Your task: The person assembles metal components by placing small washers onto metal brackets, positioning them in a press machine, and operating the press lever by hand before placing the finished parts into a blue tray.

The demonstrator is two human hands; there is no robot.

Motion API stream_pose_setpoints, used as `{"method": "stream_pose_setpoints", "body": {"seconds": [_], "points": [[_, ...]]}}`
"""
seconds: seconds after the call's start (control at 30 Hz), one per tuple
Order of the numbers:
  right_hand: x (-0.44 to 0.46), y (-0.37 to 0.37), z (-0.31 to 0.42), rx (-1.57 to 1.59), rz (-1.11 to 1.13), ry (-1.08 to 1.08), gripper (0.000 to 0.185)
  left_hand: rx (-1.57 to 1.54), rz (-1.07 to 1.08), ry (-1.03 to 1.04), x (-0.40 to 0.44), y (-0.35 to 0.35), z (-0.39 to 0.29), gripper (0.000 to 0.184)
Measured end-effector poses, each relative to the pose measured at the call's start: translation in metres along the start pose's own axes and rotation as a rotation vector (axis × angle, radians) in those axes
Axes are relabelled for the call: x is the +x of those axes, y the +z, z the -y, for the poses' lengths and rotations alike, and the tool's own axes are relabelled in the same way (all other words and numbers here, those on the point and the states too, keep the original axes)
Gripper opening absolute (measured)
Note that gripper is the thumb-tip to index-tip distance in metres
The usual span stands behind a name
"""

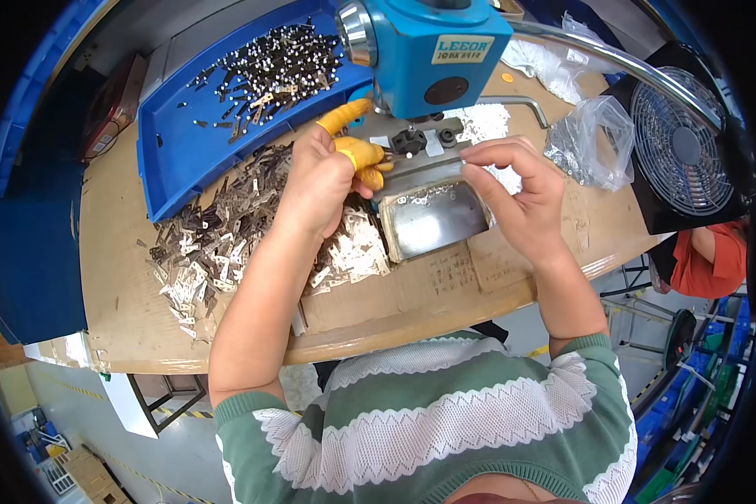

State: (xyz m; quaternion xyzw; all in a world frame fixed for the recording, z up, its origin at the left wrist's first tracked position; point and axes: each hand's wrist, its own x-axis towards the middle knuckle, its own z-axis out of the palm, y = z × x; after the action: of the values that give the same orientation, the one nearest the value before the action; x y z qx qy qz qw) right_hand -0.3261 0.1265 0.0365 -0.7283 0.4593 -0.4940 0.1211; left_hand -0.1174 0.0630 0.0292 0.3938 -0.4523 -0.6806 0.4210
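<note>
My left hand (332,160), with yellow finger covers on several fingers, is closed beside the left edge of a fixture (412,141) on the base of a blue bench press (437,67). A small part may be between its fingertips, too small to make out. On the right, my right hand (525,189) has thumb and index finger brought close together at the right end of the metal base (420,176). What they pinch, if anything, does not show. Just below lies a shiny plate (435,220). Flat metal strips (227,235) are heaped left of my left hand.
A blue tray (172,168) at the back left holds dark strips with white tips. Small white pieces (485,124) are piled behind my right hand. At the right are a clear plastic bag (596,143), a hex key (529,105) and a black fan (687,147).
</note>
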Motion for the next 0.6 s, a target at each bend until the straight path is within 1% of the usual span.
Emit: {"method": "stream_pose_setpoints", "body": {"seconds": [0.1,0.13,0.23,0.27,0.33,0.4,0.43,0.5,0.53,0.6], "points": [[0.001,-0.014,-0.003,0.007,-0.034,0.102,0.01,0.056,-0.03,0.052,0.012,0.004,-0.007,0.052],[0.002,-0.018,-0.004,0.002,-0.055,0.104,0.011,0.056,-0.044,0.058,0.014,0.006,-0.008,0.053],[0.01,-0.035,-0.009,-0.079,-0.138,-0.016,0.011,0.074,-0.054,0.067,0.023,0.006,-0.006,0.053],[0.014,-0.04,-0.006,-0.083,-0.188,-0.023,0.011,0.063,-0.052,0.068,0.024,0.006,-0.005,0.052],[0.025,-0.059,0.004,-0.079,-0.259,-0.038,0.021,0.027,-0.053,0.067,0.027,0.006,-0.002,0.052],[0.036,-0.073,0.02,0.229,-0.423,-0.119,0.032,-0.025,-0.058,0.066,0.028,0.006,0.0,0.051],[0.036,-0.086,0.023,0.372,-0.449,-0.13,0.036,-0.042,-0.057,0.068,0.028,0.006,0.001,0.051],[0.041,-0.11,0.041,0.685,-0.321,-0.251,0.051,-0.077,-0.058,0.076,0.026,0.006,0.001,0.051],[0.038,-0.121,0.048,0.626,-0.257,-0.28,0.067,-0.075,-0.063,0.079,0.025,0.007,-0.001,0.05],[0.036,-0.125,0.052,0.527,-0.216,-0.285,0.084,-0.066,-0.072,0.081,0.022,0.008,-0.004,0.05]]}}
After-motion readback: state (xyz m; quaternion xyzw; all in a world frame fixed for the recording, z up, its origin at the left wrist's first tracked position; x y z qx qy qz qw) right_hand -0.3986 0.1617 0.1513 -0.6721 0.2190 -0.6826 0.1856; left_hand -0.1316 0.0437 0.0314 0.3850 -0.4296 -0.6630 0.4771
